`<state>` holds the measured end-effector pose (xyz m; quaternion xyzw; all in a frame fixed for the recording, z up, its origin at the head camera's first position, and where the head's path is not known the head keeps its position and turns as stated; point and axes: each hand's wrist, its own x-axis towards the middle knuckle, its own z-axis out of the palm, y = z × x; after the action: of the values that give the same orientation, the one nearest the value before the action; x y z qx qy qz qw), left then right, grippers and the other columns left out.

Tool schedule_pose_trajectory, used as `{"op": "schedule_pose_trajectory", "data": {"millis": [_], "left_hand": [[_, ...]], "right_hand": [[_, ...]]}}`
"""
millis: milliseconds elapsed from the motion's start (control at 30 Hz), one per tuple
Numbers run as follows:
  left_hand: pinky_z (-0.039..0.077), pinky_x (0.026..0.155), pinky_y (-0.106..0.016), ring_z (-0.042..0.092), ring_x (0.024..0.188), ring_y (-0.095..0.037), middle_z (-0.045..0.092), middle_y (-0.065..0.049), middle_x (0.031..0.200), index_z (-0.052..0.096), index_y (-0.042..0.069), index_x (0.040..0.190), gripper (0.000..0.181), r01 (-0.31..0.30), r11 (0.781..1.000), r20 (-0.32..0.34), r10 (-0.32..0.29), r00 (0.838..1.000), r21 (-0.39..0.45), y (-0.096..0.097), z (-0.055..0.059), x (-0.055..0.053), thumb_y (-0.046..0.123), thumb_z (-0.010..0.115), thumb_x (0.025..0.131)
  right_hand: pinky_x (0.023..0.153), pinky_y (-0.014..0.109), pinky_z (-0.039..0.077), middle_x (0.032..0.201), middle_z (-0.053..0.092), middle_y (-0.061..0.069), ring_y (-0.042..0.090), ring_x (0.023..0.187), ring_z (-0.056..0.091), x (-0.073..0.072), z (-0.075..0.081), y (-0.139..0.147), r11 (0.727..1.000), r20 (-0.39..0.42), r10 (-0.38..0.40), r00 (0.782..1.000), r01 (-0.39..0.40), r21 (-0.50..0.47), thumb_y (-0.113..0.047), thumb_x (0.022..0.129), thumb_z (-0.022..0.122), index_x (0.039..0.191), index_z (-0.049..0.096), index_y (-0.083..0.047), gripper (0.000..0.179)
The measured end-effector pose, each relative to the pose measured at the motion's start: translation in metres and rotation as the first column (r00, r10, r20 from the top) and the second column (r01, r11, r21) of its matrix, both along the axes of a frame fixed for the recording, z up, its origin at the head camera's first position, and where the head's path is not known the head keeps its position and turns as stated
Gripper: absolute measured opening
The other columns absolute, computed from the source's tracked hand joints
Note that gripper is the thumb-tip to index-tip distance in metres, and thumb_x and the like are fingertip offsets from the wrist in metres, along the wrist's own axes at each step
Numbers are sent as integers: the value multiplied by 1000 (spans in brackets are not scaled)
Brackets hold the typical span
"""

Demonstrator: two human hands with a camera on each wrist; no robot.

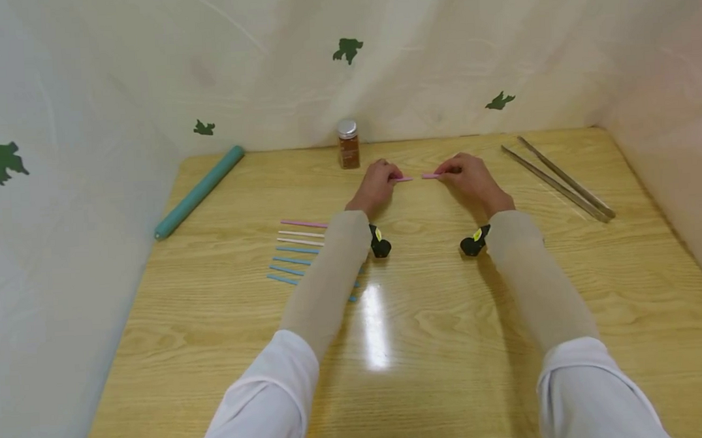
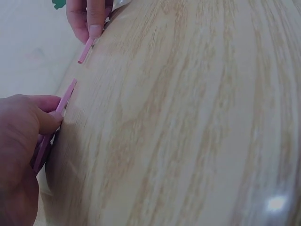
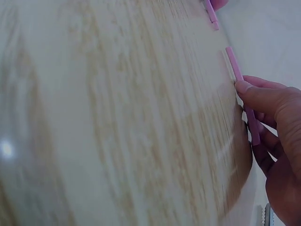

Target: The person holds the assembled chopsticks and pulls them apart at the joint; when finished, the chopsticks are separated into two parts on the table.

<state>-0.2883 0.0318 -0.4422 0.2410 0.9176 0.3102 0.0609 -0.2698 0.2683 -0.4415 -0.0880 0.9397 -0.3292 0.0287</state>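
Near the back of the table, my left hand (image 1: 376, 186) pinches a thin pink stick (image 2: 68, 96) between thumb and fingers. Facing it, my right hand (image 1: 471, 178) pinches another pink stick (image 3: 233, 63) the same way. Both sticks lie low over the wood, nearly in line, their tips pointing at each other with a small gap between. The left stick's tip looks narrower in the right wrist view. Beside my left forearm lies a row of sticks: a pink stick (image 1: 303, 223), white sticks (image 1: 299, 241) and several blue sticks (image 1: 291, 260), partly hidden by the sleeve.
A spice jar (image 1: 349, 146) with a silver lid stands at the back edge, left of the hands. At the left lies a teal rolling-pin-like rod (image 1: 199, 193). Long metal tongs (image 1: 561, 180) rest at the right. Pale curtains (image 1: 426, 59) with green leaf-like shapes enclose the wooden table (image 1: 427, 346).
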Motion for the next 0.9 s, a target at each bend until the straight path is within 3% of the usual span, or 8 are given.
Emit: {"op": "schedule_pose_trajectory", "data": {"millis": [300, 600, 733, 900], "left_hand": [[41, 96, -28, 51, 105, -18, 56, -5, 108, 68, 8, 108, 19, -7, 999, -5, 6, 1000, -36, 1, -1, 1, 8, 52, 98], [39, 96, -30, 51, 105, -20, 56, -5, 108, 68, 10, 109, 19, -20, 997, -32, 18, 999, -74, 1, 0, 3, 9, 53, 98], [39, 97, -31, 51, 107, -21, 56, -5, 110, 64, 11, 114, 20, -22, 995, -59, 17, 998, -93, 1, 0, 4, 10, 53, 97], [38, 98, -33, 49, 111, -21, 55, -4, 114, 60, 12, 119, 22, -28, 996, -99, 19, 995, -85, 0, 1, 5, 15, 55, 97]], "right_hand": [[83, 45, 41, 102, 57, 18, 31, 93, 50, -1, -4, 3, 999, -40, 26, 999, -25, 27, -14, 93, 62, 106, 71, -3, 19], [85, 44, 41, 103, 54, 18, 31, 95, 49, 1, -5, 1, 999, -48, 38, 998, -39, -21, -13, 93, 62, 108, 72, -3, 20], [83, 43, 41, 102, 57, 18, 30, 93, 50, 1, -6, -1, 999, -93, 47, 995, -47, 6, -12, 92, 63, 108, 71, -3, 20], [94, 55, 35, 114, 58, 21, 40, 107, 50, 2, -1, -4, 997, -149, 47, 988, -38, 60, -14, 90, 67, 112, 69, -5, 23]]}}
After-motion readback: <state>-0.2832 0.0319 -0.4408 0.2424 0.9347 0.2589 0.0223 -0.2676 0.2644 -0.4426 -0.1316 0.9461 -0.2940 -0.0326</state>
